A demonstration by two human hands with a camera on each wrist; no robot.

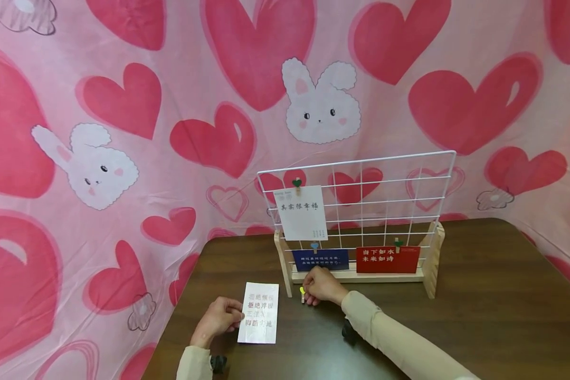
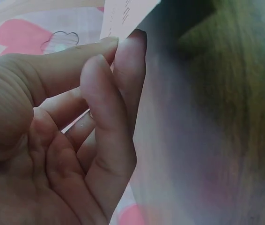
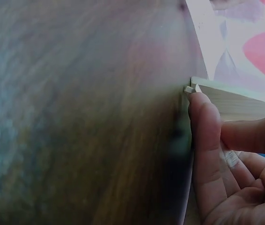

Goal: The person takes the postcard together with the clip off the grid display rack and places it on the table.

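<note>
My left hand pinches the left edge of a white card with printed characters. In the left wrist view, thumb and forefinger meet on a corner of that card. My right hand is in front of the wire rack's wooden base and pinches a small wooden clothespin with a yellow top. Only the clothespin's tip shows past the fingertips in the right wrist view. Behind the right hand, a dark blue card hangs on the rack under a clothespin with a blue heart.
The white wire grid rack stands on wooden supports at the back of the brown table. Clothespins with green hearts hold a white card at upper left and a red card at lower right. A patterned pink cloth hangs behind.
</note>
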